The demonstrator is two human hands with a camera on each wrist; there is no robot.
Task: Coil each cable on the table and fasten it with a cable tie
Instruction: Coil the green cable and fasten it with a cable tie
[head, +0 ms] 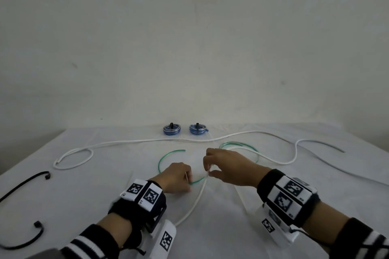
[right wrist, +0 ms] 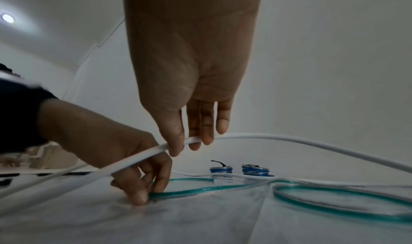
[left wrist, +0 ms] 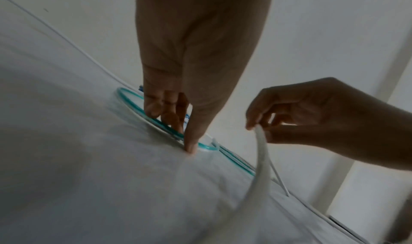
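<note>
Pinching white cable (head: 195, 197), right hand (head: 228, 167), left hand (head: 179, 176) pinching green cable (head: 168, 154)

Left hand on the green cable, right hand lifting the white one.
The left hand (left wrist: 189, 82) presses its fingertips (left wrist: 190, 148) onto the green cable (left wrist: 142, 109) on the cloth (left wrist: 89, 177); beside it, the right hand (left wrist: 316, 112) pinches the raised white cable (left wrist: 262, 152).

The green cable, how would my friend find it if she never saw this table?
Look at the white table, just in front of the two hands. The green cable curls there in loops. It is thin, see-through and green, unlike the long white cable and the black ties.
</note>
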